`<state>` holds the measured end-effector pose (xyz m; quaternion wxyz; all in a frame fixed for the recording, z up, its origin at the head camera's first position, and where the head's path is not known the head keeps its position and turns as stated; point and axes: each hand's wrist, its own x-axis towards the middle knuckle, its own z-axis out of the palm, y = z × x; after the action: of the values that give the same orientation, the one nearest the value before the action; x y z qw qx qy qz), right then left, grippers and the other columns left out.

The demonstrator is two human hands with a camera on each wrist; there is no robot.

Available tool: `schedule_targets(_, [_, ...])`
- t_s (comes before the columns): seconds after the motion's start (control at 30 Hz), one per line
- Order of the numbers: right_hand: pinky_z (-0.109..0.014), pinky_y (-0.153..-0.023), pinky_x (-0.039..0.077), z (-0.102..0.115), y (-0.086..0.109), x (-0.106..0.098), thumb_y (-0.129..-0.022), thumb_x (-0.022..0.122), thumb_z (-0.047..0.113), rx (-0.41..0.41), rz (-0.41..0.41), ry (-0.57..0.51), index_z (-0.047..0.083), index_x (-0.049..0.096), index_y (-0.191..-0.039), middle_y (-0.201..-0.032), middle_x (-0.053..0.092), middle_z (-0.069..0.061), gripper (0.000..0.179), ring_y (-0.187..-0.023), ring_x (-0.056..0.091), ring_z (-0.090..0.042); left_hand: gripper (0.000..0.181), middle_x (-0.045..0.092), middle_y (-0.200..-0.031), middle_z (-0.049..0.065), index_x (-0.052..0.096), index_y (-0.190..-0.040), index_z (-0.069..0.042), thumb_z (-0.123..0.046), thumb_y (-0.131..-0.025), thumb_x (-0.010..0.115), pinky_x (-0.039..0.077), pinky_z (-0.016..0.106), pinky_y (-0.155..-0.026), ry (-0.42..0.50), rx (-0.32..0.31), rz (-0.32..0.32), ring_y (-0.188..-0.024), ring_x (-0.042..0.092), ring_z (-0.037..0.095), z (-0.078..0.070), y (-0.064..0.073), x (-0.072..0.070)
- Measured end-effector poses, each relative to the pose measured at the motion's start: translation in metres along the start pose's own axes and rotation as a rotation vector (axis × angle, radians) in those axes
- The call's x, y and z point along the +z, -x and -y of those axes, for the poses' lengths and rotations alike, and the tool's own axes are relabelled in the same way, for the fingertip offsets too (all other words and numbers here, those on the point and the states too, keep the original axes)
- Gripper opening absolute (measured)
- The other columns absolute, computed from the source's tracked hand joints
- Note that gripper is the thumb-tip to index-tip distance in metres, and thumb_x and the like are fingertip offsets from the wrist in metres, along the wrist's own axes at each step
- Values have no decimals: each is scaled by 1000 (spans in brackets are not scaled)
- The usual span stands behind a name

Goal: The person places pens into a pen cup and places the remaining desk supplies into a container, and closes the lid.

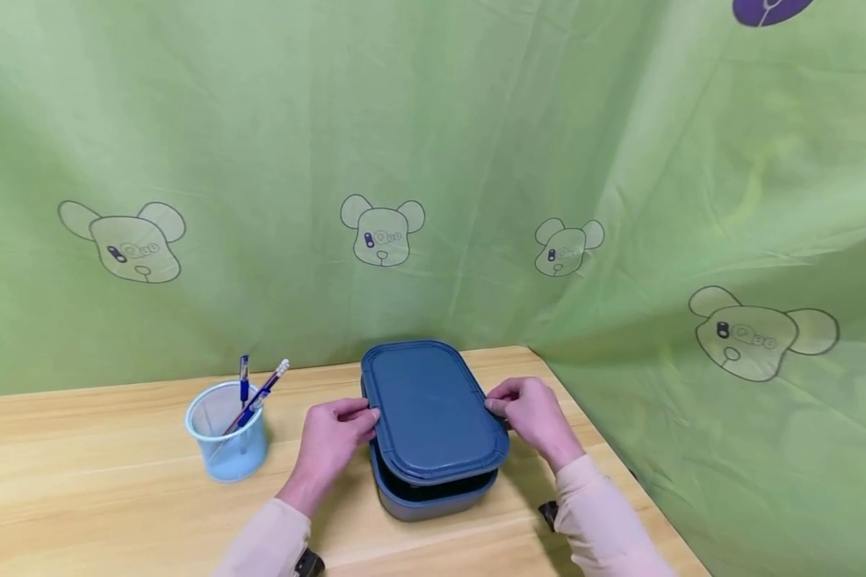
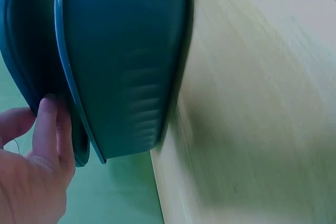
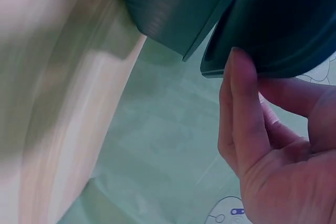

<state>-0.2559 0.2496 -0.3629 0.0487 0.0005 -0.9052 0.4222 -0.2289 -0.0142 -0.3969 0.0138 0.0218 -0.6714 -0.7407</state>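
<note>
A dark blue lid [image 1: 436, 409] lies tilted over a matching rectangular lunch box [image 1: 433, 508], its near end raised so that a dark gap shows at the front. My left hand [image 1: 335, 437] pinches the lid's left edge between thumb and fingers. On the opposite edge, my right hand [image 1: 534, 417] pinches the lid the same way. The left wrist view shows the fingertips [image 2: 48, 109] under the lid's rim, beside the box wall [image 2: 121, 66]. In the right wrist view the lid [image 3: 283, 24] stands apart from the box [image 3: 173, 9] at the near side. The box's inside is mostly hidden.
To the left on the wooden table [image 1: 115, 497] stands a light blue mesh pen cup [image 1: 234, 457] holding several pens. A green curtain [image 1: 260, 304] printed with bear faces hangs behind the table and along its right edge.
</note>
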Motion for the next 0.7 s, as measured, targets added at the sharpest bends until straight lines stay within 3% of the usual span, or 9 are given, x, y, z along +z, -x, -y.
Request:
schedule_targets(0.13, [-32,-61,55,-4,-3,1,-81,62,2,4,76,-147,-3,66,-92,-83,64,-11,13,-69,62,-20,32,63,-91,19,56,-109,11,0,-80,64,54,30,-69,-6,19,-4,-76,64,25,0,0,-3])
schedule_targets(0.4, [-33,-64,55,-5,-6,0,-81,61,-2,19,134,-263,-7,65,-97,-89,64,-15,18,-70,62,-21,27,63,-90,18,60,-106,8,2,-80,63,55,29,-66,-34,19,-38,-72,64,23,-8,0,-6])
schedule_targets(0.57, [-34,-69,55,4,-5,-6,-79,64,-3,-16,84,-375,-8,63,-99,-92,63,-19,21,-75,63,-23,25,64,-91,16,63,-104,4,2,-78,65,54,26,-67,-71,81,-55,-76,64,23,-24,0,-7])
schedule_targets(0.7, [-34,-71,54,11,-6,-9,-79,64,-4,-72,17,-517,-10,62,-102,-97,62,-21,24,-79,64,-24,24,65,-91,10,65,-103,-3,0,-78,66,54,25,-68,-127,191,-72,-80,63,19,-38,0,-7])
